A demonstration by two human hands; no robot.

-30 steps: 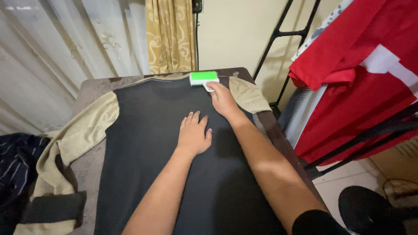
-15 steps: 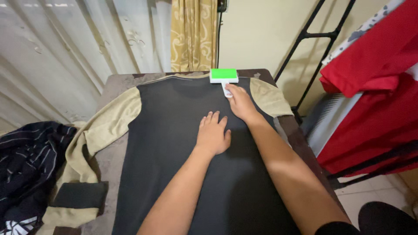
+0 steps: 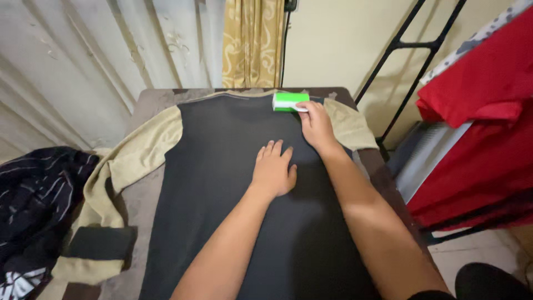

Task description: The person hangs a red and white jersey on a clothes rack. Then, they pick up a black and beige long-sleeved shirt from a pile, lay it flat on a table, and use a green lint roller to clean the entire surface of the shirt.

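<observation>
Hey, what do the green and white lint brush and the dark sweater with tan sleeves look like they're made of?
The green and white lint brush looks like hard plastic: smooth, matte, crisp edges. Whether its green face is fabric cannot be told. The dark sweater with tan sleeves looks like soft, matte knit fabric, lying limp, creased at the sleeve. The right hand holds the brush; the left hand lies flat on the sweater.

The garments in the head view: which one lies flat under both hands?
The dark sweater with tan sleeves on the table; the left hand presses it flat. The red garment hangs at right, and the striped one lies crumpled at left.
</observation>
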